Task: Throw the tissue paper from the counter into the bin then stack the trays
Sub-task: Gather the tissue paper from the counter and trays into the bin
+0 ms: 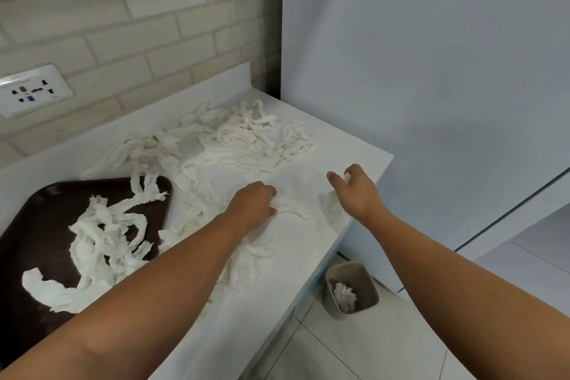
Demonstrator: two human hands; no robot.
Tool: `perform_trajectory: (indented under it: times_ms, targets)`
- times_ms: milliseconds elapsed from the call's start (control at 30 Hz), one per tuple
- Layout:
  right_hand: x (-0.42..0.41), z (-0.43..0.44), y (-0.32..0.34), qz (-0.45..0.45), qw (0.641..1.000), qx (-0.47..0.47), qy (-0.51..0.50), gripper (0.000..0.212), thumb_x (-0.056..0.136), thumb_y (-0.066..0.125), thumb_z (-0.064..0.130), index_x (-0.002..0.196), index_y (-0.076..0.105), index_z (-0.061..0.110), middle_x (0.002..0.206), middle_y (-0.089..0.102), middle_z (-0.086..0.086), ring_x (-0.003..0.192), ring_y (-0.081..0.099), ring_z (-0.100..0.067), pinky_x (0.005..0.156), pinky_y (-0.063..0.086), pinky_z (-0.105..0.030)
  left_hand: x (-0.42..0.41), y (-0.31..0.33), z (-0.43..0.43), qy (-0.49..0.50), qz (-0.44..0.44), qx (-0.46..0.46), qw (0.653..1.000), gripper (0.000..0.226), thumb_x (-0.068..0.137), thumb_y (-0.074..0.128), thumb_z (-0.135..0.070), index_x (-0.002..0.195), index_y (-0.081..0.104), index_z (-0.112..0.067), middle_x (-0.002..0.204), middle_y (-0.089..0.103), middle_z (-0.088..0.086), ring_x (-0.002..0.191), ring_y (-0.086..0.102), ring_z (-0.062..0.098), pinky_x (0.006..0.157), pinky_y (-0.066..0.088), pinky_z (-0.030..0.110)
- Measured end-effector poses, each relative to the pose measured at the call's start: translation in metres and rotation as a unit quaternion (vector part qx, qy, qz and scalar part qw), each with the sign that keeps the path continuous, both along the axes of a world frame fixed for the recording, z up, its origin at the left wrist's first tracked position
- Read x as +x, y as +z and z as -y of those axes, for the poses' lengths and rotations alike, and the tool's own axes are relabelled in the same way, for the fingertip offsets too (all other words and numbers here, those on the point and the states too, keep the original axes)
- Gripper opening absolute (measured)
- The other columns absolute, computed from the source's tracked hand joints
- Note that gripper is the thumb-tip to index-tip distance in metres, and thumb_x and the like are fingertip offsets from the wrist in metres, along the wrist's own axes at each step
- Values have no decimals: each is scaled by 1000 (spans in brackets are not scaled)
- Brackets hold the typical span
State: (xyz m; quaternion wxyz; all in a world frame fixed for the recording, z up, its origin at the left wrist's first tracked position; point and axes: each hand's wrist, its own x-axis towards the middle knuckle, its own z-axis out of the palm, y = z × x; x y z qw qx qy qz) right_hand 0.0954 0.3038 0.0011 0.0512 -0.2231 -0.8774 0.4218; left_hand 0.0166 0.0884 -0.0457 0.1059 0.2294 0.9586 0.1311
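Tissue paper lay in torn, twisted strips all over the counter, thickest beyond both hands towards the tiled wall. More was heaped on the dark tray out to the left of the left hand. That hand was clenched down on a strip right beneath it. The right hand, close by at the counter's edge, pinched a small white scrap in its fingertips. A little paper already sat in the bin, on the floor below the right hand and nearer the person.

From where I stood, the likeliest trouble was the tangle. The strips ran into one another, so lifting the gripped one could drag its neighbours over the edge and onto the tiles. The stuff looked thin, too; a sharp tug might tear it and leave bits behind. The bin was narrow and set low, so a loose handful let go from counter height could drift and land beside it. And if the tray got stacked before its heap was cleared, paper would be trapped underneath. I saw only that one tray.

As for writing, there was none I could read. The wall socket, far off to the left of the left hand, bore only blurred marks.
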Motion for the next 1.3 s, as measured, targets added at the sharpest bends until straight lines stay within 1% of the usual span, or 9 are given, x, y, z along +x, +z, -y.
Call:
perform_trajectory:
  times_ms: [100, 233, 433, 567, 667, 767, 900, 1133, 1300]
  targets:
    - [1, -7, -14, 26, 1000, -1, 8, 26, 100, 47, 29, 116, 43, 10, 105, 64, -12, 83, 64, -29, 65, 46, -29, -2, -3, -3, 0, -14, 5, 1000, 31, 93, 64, -31, 122, 64, -20, 117, 65, 5, 104, 61, 23, 87, 49, 32]
    - [4, -10, -10, 19, 985, -169, -38, 11, 101, 35, 7, 111, 41, 10, 101, 65, -19, 63, 57, -31, 43, 48, -23, -7, 10, -1, 31, -39, 90, 995, 17, 95, 60, -27, 102, 71, -17, 95, 68, 3, 89, 63, 22, 77, 50, 33]
    - [1, -20, -7, 11, 998, -64, -5, 14, 103, 40, 19, 116, 37, 14, 113, 56, -10, 73, 60, -24, 56, 48, -27, -17, 52, -3, 142, 146, 337, 919, 19, 102, 46, -11, 109, 63, -15, 86, 67, 10, 64, 68, 25, 57, 60, 35]
    - [1, -29, -3, -24, 999, -29, 7, 49, 92, 63, 33, 123, 33, 10, 108, 48, -5, 91, 51, -21, 76, 41, -31, -18, 74, -14, 189, 198, 410, 870, 31, 99, 36, -4, 96, 67, -6, 84, 62, 15, 69, 67, 27, 65, 60, 38]
    - [1, -42, 0, -34, 999, -24, 10, 45, 89, 68, 17, 118, 34, 10, 101, 45, -2, 82, 48, -16, 69, 40, -28, -15, 84, -32, 214, 224, 424, 851, 26, 95, 45, -17, 85, 65, -3, 84, 66, 15, 72, 67, 26, 68, 58, 35]
    - [1, -63, 6, -33, 998, -60, 2, 27, 93, 57, 7, 110, 37, 12, 94, 49, -5, 75, 54, -18, 60, 49, -30, -9, 87, -56, 172, 164, 364, 901, 37, 89, 60, -40, 80, 58, -3, 75, 63, 11, 69, 62, 25, 69, 50, 36]
    - [12, -99, 16, -32, 987, -157, -4, 11, 100, 39, 2, 107, 37, 10, 103, 59, -17, 65, 51, -29, 49, 49, -29, 4, 85, -97, 114, 121, 320, 933, 39, 78, 77, -29, 70, 39, -21, 76, 52, 1, 62, 50, 16, 62, 39, 30]
    - [42, -192, 11, 1, 990, -136, -21, 6, 100, 44, 8, 100, 40, 13, 103, 58, -19, 73, 60, -35, 56, 59, -48, 37, 75, -201, 101, 167, 351, 916, 10, 96, 53, -7, 88, 54, -13, 87, 71, 7, 59, 65, 16, 66, 57, 30]
    - [67, -253, -7, 19, 997, -75, -19, 20, 100, 50, 28, 108, 37, 14, 90, 52, -9, 65, 52, -23, 49, 46, -32, 62, 47, -272, 48, 139, 296, 944, 11, 102, 44, -22, 103, 54, -21, 81, 66, 1, 59, 58, 15, 55, 47, 25]
